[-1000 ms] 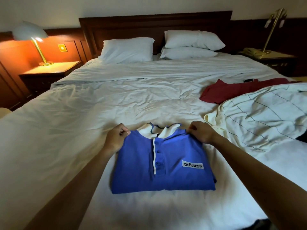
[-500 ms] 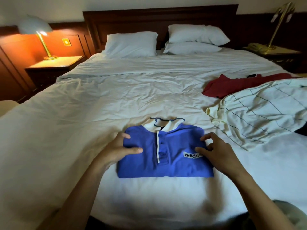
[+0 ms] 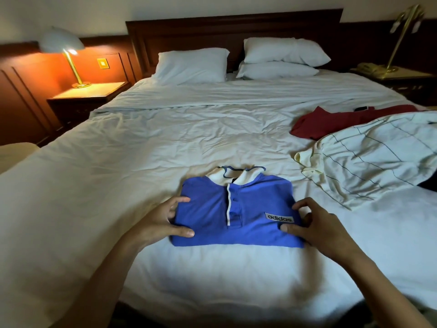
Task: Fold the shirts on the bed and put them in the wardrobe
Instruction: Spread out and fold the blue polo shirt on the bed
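A blue polo shirt with a cream collar lies folded into a neat rectangle on the white bed, near the foot. My left hand grips its left edge, thumb on top of the fabric. My right hand grips the right edge beside the logo patch. Unfolded to the right lie a cream shirt with thin dark stripes and, behind it, a dark red shirt.
Three white pillows lean on the dark wooden headboard. A lit lamp stands on the left nightstand. On the right nightstand stand a brass lamp and a telephone. A small dark object lies by the red shirt.
Both hands slid from the shirt's collar corners down to its side edges and now grip them. The view shifted slightly.
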{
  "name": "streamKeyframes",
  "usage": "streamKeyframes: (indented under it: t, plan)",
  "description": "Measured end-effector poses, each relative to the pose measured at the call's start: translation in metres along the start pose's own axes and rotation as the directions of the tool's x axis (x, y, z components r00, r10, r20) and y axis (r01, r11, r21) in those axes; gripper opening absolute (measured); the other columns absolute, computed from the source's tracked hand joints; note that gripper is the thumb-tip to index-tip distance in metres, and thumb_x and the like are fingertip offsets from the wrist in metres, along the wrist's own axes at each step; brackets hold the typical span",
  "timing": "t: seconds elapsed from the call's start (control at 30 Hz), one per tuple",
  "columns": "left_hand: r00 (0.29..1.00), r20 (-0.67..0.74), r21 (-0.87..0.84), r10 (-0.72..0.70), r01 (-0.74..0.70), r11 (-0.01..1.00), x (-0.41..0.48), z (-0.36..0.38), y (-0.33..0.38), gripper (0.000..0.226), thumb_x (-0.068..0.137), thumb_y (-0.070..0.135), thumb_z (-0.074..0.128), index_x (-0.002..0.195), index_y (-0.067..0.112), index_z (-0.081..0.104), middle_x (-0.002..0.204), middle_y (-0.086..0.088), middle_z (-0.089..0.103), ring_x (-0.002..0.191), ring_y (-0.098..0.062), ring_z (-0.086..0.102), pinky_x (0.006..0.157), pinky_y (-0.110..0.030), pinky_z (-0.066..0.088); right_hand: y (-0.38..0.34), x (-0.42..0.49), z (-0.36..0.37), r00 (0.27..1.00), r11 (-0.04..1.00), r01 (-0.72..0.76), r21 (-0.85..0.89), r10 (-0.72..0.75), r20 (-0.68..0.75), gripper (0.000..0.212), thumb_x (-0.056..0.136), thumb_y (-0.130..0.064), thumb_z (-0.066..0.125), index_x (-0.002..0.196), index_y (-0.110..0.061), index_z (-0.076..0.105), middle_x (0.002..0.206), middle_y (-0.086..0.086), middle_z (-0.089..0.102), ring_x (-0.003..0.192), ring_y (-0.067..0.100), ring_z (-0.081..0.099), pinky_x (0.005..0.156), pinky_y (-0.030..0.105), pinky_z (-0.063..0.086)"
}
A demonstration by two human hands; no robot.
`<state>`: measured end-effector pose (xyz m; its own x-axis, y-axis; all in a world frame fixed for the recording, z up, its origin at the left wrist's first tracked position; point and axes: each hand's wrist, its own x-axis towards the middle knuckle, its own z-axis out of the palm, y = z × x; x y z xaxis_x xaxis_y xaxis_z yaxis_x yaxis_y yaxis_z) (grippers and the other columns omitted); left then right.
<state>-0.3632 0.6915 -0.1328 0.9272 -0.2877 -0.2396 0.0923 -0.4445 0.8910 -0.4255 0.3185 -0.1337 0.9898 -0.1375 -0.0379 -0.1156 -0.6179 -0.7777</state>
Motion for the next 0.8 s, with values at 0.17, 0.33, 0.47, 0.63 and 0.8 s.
streamKeyframes:
  t: [0.17,0.33,0.47,0.63,0.8]
  plan:
    - [0.995,0.096,0.092,-0.03,0.021,0.996,-0.006,-0.005,-0.002,0.095,0.065,0.002,0.092,0.139,0.04,0.046,0.109,-0.007,0.074,0.1,-0.016,0.072,0.086,-0.028,0.057,0.002,-0.012,0.002,0.995,1.0,0.02,-0.013,-0.019,0.094,0.051,0.067,-0.021,0.088,0.1,-0.043,0.056,0.072,0.01,0.065,0.062,0.018,0.053,0.063,0.033,0.045]
    - [0.989,0.141,0.17,-0.049,0.024,0.985,-0.008,-0.012,-0.002,0.084,0.067,-0.004,0.088,0.134,0.029,0.049,0.092,-0.004,0.07,0.084,-0.01,0.072,0.074,-0.028,0.057,0.016,-0.012,-0.011,0.981,0.998,-0.006,0.057,-0.005,0.193,0.047,0.07,-0.01,0.085,0.088,-0.032,0.047,0.078,0.017,0.065,0.062,0.017,0.049,0.065,0.034,0.041]
    - [0.988,0.142,0.263,-0.056,0.017,0.965,-0.01,-0.011,0.0,0.086,0.063,-0.002,0.091,0.129,0.034,0.048,0.093,-0.007,0.063,0.075,-0.011,0.067,0.072,-0.039,0.057,0.015,-0.011,-0.016,0.956,0.997,0.061,-0.036,-0.048,0.289,0.048,0.067,-0.009,0.085,0.09,-0.024,0.046,0.076,0.011,0.063,0.06,0.014,0.046,0.061,0.025,0.04]
    - [0.992,0.092,0.565,-0.081,0.015,0.825,-0.003,-0.024,0.02,0.066,0.063,0.038,0.093,0.12,0.037,0.06,0.083,0.001,0.065,0.079,-0.012,0.061,0.072,-0.024,0.045,0.003,0.006,-0.033,0.979,0.955,0.153,-0.255,-0.111,0.17,0.033,0.065,-0.017,0.087,0.078,-0.022,0.057,0.065,-0.004,0.064,0.06,0.008,0.055,0.063,0.029,0.045]
    - [0.953,-0.127,0.576,0.275,-0.154,0.803,0.042,0.024,0.047,0.049,0.099,0.039,0.058,0.143,0.017,0.053,0.147,-0.006,0.048,0.136,-0.018,0.042,0.11,-0.022,0.028,-0.017,0.04,0.017,0.948,0.913,0.307,-0.267,-0.319,0.0,0.043,0.096,-0.034,0.06,0.136,-0.021,0.055,0.138,0.003,0.055,0.129,0.019,0.048,0.107,0.026,0.034]
